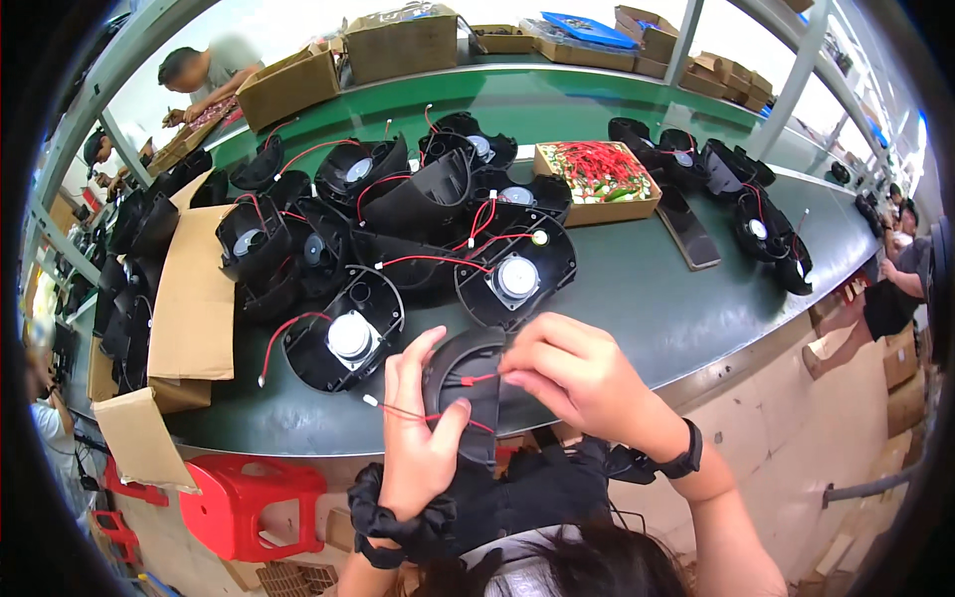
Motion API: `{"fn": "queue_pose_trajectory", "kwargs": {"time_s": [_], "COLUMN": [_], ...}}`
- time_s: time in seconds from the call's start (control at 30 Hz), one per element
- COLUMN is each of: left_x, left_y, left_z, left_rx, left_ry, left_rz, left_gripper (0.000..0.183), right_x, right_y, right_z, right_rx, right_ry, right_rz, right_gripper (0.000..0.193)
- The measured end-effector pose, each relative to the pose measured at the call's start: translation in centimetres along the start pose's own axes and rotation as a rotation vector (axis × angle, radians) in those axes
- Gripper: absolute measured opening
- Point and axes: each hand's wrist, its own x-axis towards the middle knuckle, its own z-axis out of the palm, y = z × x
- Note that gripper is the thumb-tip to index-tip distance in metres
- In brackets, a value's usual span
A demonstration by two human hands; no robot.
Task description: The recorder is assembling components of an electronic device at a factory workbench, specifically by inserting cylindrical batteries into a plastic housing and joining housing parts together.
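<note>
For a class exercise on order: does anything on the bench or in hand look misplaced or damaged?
Possibly the smartphone beside the small cardboard box, since it is no speaker part. The handheld black housing shows no obvious damage.

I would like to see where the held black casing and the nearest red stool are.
Black casing (483,401): head view, on its inner face.
Red stool (223,497): head view, on its seat.

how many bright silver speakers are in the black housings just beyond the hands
2: the nearer silver speaker, beyond and left of the left hand, and the farther silver speaker, beyond the right hand. More may be hidden among the stacked black housings.
</note>
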Motion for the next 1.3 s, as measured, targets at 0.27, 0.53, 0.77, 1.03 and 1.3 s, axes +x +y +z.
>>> {"fn": "queue_pose_trajectory", "kwargs": {"time_s": [0.27,0.53,0.77,1.03,1.3], "left_x": [-0.4,0.4,0.8,0.8,0.8], "left_y": [2.0,0.6,1.1,1.4,0.7], "left_z": [-0.2,0.4,0.4,0.2,-0.3], "left_rx": [0.286,0.119,0.227,0.215,0.111], "left_ry": [0.026,0.002,-0.067,-0.017,-0.015], "left_rz": [-0.096,0.227,0.215,0.156,0.121], "left_gripper": [0.059,0.041,0.041,0.036,0.025], "right_x": [-0.7,2.9,5.4,3.3,-1.1], "right_y": [0.9,2.0,2.0,3.4,4.0], "right_z": [0.2,0.5,0.1,0.3,3.6], "right_rx": [0.091,0.426,0.285,0.494,0.243], "right_ry": [-0.098,-0.188,-0.234,-0.113,0.052], "right_rz": [0.075,0.218,-0.024,0.188,0.084], "right_gripper": [0.014,0.016,0.017,0.033,0.022]}}
